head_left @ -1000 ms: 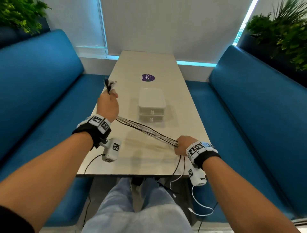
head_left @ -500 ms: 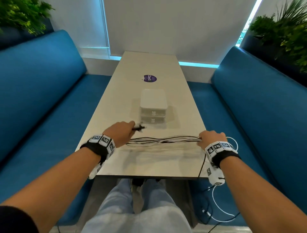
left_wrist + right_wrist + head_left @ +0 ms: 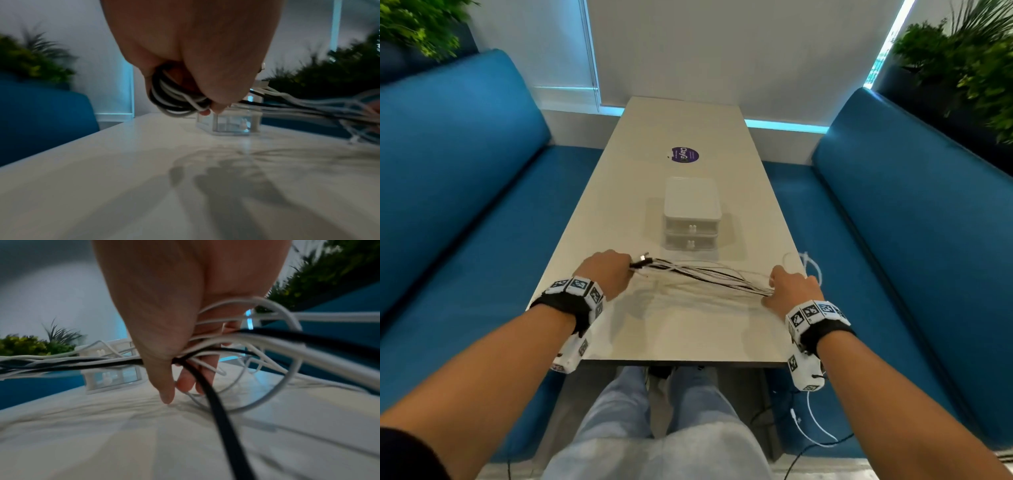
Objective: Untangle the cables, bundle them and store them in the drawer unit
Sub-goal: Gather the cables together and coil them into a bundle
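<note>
Cables (image 3: 705, 275): a mix of black and white strands, stretched between my two hands just above the near half of the table; they fan apart slightly toward my left side and gather tight at my right.
Cable ends: a few plugs stick out past my left fist, pointing toward the drawer unit; a white loop (image 3: 812, 270) spills beyond my right hand over the table's right edge.
Left hand (image 3: 607, 274): fingers curled round several coiled turns of black and white cable (image 3: 174, 99); grasp firm, knuckles up, held just above the tabletop.
Right hand (image 3: 789, 289): fingers wrapped round the gathered strands (image 3: 180, 360); one black strand (image 3: 216, 410) drops from the grip toward the camera, white loops (image 3: 287, 337) arch out behind the fingers. Thumb tip points down at the table; whether it touches, I cannot tell.
Drawer unit (image 3: 691, 212): white, two stacked drawers with small knobs, both closed; it stands mid-table, just beyond the cables and apart from them.
Table (image 3: 688, 339): pale, long and narrow; shadows of the strands fall on it beneath the cables.
Sticker (image 3: 685, 155): round, purple, on the table beyond the drawer unit.
Benches (image 3: 465, 205): blue upholstered, one along each long side.
Plants (image 3: 962, 61): green foliage behind both bench backs.
Floor: loose white and black leads (image 3: 815, 431) lie under my right wrist.
</note>
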A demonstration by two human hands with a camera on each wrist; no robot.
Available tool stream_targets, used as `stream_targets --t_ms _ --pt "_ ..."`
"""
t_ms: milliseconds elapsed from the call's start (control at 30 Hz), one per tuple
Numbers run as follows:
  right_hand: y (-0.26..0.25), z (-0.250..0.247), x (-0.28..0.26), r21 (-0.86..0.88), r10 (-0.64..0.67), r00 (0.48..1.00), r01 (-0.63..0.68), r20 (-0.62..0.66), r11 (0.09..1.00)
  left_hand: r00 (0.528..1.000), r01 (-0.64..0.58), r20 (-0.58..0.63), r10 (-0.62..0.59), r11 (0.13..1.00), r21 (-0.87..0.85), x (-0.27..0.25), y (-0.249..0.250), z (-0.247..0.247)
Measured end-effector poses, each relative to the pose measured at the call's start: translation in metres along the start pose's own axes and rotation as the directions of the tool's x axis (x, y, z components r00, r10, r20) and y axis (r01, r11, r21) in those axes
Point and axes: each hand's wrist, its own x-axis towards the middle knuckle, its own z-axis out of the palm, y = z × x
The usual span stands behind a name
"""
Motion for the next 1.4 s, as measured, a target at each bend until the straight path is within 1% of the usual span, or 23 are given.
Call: stream_targets --t_ms 100,167,200,267,333,433,600,667,733,800,833,900,1000,1067,1133,1233,1333,1400 --pt "0.003 0.001 -0.003 0.012 -0.019 0.998 0.019 0.059 1.000 0.984 0.141 -0.087 -0.154 0.979 -0.146 0.011 -0.005 -0.008" --pt "0.012 0.002 -0.004 0.010 -0.018 0.993 0.017 0.118 1.000 0.953 0.231 -0.136 -0.271 0.939 -0.254 0.019 -0.012 -0.014" --pt "0.017 0.004 -0.004 0.010 -0.023 0.992 0.021 0.125 1.000 0.938 0.262 -0.149 -0.313 0.921 -0.287 0.021 -0.015 -0.016" --pt "0.024 0.005 0.000 -0.013 -0.023 0.993 0.024 0.113 1.000 0.916 0.305 -0.156 -0.369 0.895 -0.327 0.024 -0.018 -0.019" --pt "0.027 0.002 0.004 -0.025 0.005 0.993 -0.003 0.118 1.000 0.900 0.338 -0.147 -0.411 0.869 -0.360 0.023 -0.017 -0.019" --pt "0.030 -0.007 0.009 -0.086 0.032 0.995 -0.024 0.094 0.996 0.889 0.357 -0.144 -0.435 0.855 -0.377 0.022 -0.014 -0.015" --pt "0.024 -0.016 0.012 -0.318 0.061 0.997 -0.041 0.052 0.947 0.884 0.371 -0.129 -0.450 0.842 -0.391 0.018 -0.017 -0.015" --pt "0.020 -0.021 0.010 -0.367 0.062 0.997 -0.037 0.055 0.929 0.875 0.384 -0.133 -0.466 0.834 -0.397 0.017 -0.018 -0.016" --pt "0.018 -0.021 0.012 -0.300 0.038 0.999 -0.028 0.026 0.954 0.864 0.402 -0.128 -0.488 0.820 -0.407 0.017 -0.022 -0.018" --pt "0.020 -0.016 0.012 -0.132 0.024 1.000 -0.024 -0.005 0.991 0.852 0.422 -0.126 -0.508 0.809 -0.409 0.017 -0.030 -0.019" --pt "0.022 -0.012 0.011 -0.077 0.020 0.999 -0.022 -0.028 0.997 0.846 0.432 -0.126 -0.519 0.803 -0.409 0.016 -0.035 -0.019" --pt "0.025 -0.007 0.007 -0.088 0.010 0.999 -0.015 -0.049 0.996 0.834 0.451 -0.123 -0.538 0.793 -0.410 0.014 -0.043 -0.018" --pt "0.034 0.001 0.004 -0.154 0.070 0.997 -0.063 0.041 0.986 0.829 0.464 -0.114 -0.547 0.787 -0.406 0.010 -0.046 -0.013" --pt "0.042 0.005 0.004 -0.177 0.107 0.992 -0.093 0.070 0.980 0.830 0.469 -0.096 -0.549 0.781 -0.413 0.009 -0.045 -0.008" --pt "0.052 0.007 0.004 -0.167 0.126 0.990 -0.114 0.064 0.979 0.831 0.475 -0.078 -0.551 0.775 -0.417 0.008 -0.043 -0.005" --pt "0.068 0.001 0.000 -0.106 0.195 0.974 -0.183 0.114 0.977 0.838 0.470 -0.066 -0.541 0.779 -0.416 0.009 -0.040 -0.004" --pt "0.085 0.001 -0.005 -0.069 0.260 0.961 -0.255 0.092 0.965 0.840 0.465 -0.065 -0.539 0.777 -0.424 0.009 -0.036 -0.006" --pt "0.097 0.006 -0.009 -0.078 0.278 0.954 -0.271 0.114 0.959 0.838 0.467 -0.067 -0.542 0.775 -0.426 0.008 -0.036 -0.007"
